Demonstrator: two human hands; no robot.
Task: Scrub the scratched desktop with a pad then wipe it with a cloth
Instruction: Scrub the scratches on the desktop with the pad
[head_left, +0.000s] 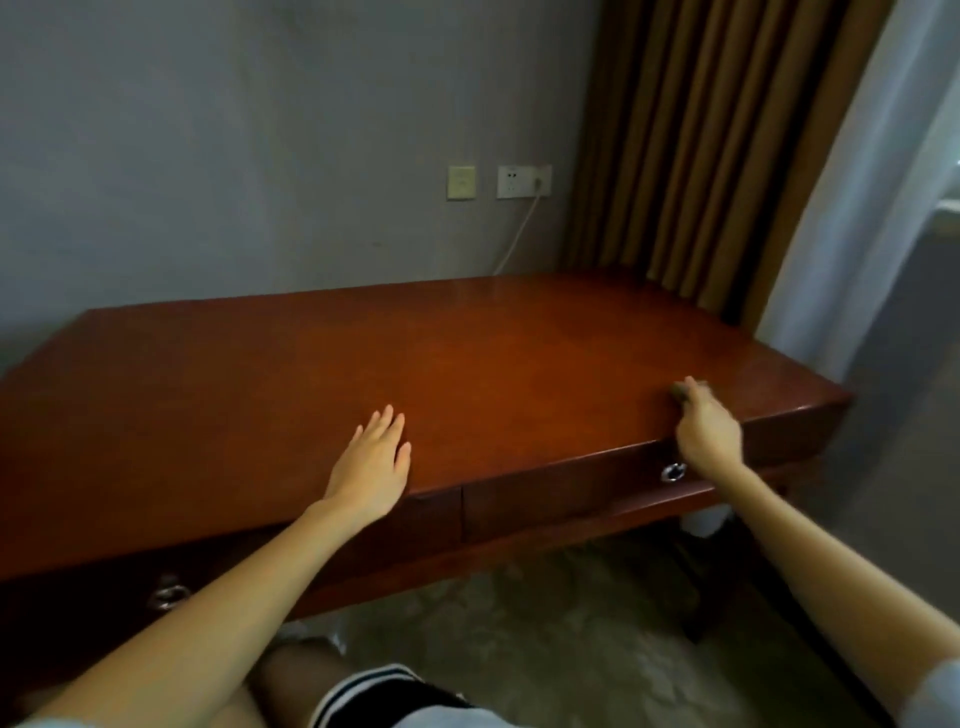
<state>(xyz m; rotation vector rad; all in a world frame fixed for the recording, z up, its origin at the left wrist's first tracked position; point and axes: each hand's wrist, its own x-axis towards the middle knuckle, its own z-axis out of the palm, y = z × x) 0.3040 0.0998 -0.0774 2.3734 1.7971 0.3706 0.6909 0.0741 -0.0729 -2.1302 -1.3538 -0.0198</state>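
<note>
We see the left hand (371, 457) palm-down on the desktop (467, 364), near the front edge about mid-width. Its fingers are straight, only slightly spread, and hold nothing.

The right hand (706, 426) is at the front right corner area of the desktop, just inside the edge. Its fingers curl down over the pad (679, 391). Only a small dark sliver of the pad shows past the fingertips; the rest is under the hand and smeared by blur, so we can't tell its shape or colour. The pad sits on the wood.

We can't make out any scratches; the surface reads as even red-brown with a dull sheen.

Below the edge are drawer fronts. One ring pull (674, 472) is partly covered by the right wrist, and a second ring pull (169, 595) is blurred beside the left forearm.

A white object (706, 522) under the desk is mostly hidden.

At the back there is a wall socket (523, 181) with a cable (519, 228) that drops behind the desk. A brown curtain (691, 145) hangs on the right.
</note>
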